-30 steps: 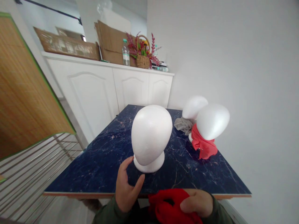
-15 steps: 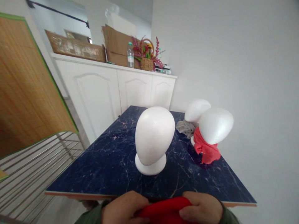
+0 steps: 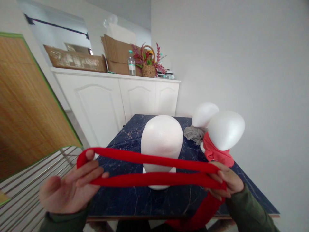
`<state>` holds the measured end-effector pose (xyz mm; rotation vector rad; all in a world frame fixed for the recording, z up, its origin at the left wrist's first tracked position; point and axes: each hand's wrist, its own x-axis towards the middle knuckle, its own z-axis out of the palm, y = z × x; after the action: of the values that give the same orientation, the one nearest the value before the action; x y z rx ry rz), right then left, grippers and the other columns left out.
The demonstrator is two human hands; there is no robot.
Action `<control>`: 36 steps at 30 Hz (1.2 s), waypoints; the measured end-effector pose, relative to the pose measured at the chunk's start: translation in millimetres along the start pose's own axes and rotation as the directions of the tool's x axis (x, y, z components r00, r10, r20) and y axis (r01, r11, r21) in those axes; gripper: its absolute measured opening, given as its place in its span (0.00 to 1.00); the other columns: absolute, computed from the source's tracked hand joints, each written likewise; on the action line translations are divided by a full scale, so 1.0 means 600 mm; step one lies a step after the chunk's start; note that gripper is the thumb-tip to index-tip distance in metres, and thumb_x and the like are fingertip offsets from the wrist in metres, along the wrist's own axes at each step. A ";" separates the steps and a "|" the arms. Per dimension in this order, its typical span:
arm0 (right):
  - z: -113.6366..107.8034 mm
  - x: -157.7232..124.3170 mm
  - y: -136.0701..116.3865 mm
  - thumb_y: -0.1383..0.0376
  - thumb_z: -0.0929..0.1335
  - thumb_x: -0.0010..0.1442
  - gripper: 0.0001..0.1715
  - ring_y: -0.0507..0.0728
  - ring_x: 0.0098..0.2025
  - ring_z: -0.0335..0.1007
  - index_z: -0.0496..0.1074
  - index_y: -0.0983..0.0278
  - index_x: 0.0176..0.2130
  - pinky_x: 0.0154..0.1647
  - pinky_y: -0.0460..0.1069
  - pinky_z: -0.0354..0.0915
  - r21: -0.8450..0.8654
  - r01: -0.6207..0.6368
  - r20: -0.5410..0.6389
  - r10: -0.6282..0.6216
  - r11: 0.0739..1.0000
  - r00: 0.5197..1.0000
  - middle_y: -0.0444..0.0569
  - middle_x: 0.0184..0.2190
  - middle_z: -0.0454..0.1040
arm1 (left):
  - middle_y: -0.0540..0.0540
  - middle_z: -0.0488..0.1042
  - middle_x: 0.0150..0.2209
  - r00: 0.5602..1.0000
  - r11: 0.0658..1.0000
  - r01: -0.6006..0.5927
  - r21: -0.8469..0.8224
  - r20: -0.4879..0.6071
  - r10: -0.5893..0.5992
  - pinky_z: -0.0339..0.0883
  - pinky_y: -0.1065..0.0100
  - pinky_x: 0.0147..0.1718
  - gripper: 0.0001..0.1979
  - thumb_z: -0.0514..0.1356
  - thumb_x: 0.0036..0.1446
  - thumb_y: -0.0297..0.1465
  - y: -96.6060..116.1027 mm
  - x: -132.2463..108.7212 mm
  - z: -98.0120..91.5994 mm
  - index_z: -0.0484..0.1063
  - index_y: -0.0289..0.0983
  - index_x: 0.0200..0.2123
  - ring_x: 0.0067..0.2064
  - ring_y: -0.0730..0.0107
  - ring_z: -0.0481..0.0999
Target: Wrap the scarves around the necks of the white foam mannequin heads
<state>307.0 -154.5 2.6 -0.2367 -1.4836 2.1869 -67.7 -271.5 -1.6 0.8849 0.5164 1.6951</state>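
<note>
A long red scarf [image 3: 154, 178] is stretched into a loop between my two hands, with a length of it hanging below the right one. My left hand [image 3: 74, 183] has its fingers through the loop's left end, palm turned up and thumb apart. At the other end, my right hand [image 3: 227, 180] is closed around the gathered cloth. Behind the loop stands a white mannequin head [image 3: 161, 137] on a round base; the two red strands pass across its lower part and partly hide it.
Two more white heads [image 3: 226, 130] stand at the right of the dark blue marbled table [image 3: 120, 196], with coral cloth [image 3: 217, 153] and grey cloth [image 3: 194, 133] around their necks. A metal rack [image 3: 26, 193] is at left. Boxes, a bottle and a flower basket [image 3: 148, 71] sit on the white cabinet.
My hands have risen from the table's front edge and spread wide apart. The bunched red scarf is now pulled out into a loop in front of the head.
</note>
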 end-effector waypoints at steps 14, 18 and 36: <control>-0.127 0.189 -0.162 0.58 0.51 0.63 0.19 0.40 0.15 0.49 0.58 0.65 0.29 0.12 0.34 0.50 0.430 0.316 -0.230 -0.236 0.846 0.944 0.43 0.33 0.69 | 0.45 0.71 0.29 0.987 0.954 0.036 -0.296 0.163 0.013 0.49 0.84 0.10 0.14 0.43 0.59 0.25 0.143 0.314 0.031 0.55 0.24 0.47 0.15 0.89 0.53; -0.170 0.183 -0.107 0.60 0.56 0.62 0.14 0.42 0.18 0.54 0.62 0.66 0.31 0.14 0.35 0.52 0.444 0.349 -0.346 -0.202 0.825 0.916 0.40 0.22 0.63 | 0.51 0.66 0.23 0.998 0.946 0.039 -0.322 0.055 -0.022 0.51 0.89 0.14 0.14 0.36 0.62 0.25 0.122 0.330 -0.017 0.58 0.25 0.39 0.17 0.92 0.57; -0.157 0.159 0.159 0.68 0.68 0.42 0.27 0.57 0.42 0.64 0.65 0.72 0.45 0.45 0.52 0.59 -0.670 -0.326 -0.678 -0.370 0.667 0.636 0.56 0.42 0.67 | 0.47 0.71 0.20 0.686 0.640 0.660 0.394 0.033 -0.727 0.57 0.79 0.08 0.04 0.61 0.44 0.26 -0.178 0.131 -0.133 0.69 0.31 0.26 0.12 0.78 0.65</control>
<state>234.0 -59.0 -110.0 -1.2693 -1.6733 0.9709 -72.6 -157.0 -105.6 0.9227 0.9185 0.7930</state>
